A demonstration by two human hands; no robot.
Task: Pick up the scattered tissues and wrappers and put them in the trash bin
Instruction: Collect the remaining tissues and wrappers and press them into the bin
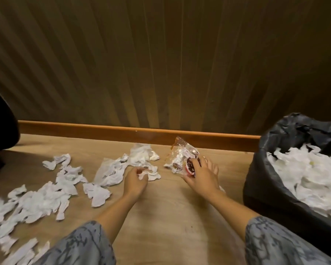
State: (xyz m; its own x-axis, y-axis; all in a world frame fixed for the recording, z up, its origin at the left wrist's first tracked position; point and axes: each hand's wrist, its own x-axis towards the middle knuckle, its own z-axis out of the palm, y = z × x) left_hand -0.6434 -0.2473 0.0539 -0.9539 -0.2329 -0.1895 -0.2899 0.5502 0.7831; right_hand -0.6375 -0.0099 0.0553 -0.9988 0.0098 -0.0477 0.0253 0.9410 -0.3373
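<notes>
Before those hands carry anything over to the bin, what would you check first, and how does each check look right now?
1. Left hand has hold of a tissue: ok, its fingers curl round a crumpled white piece.
2. Right hand has hold of the clear wrapper: cannot tell; the fingers lie on its near end, but a closed grip is not plain.
3. Trash bin within reach: ok, it stands just right of the right hand.
4. Bin open on top: ok, the black liner is spread wide, tissues showing inside.
5. Room left in the bin: cannot tell; white tissue sits high in it.
6. Floor finished: not ok, many tissues lie to the left.
</notes>
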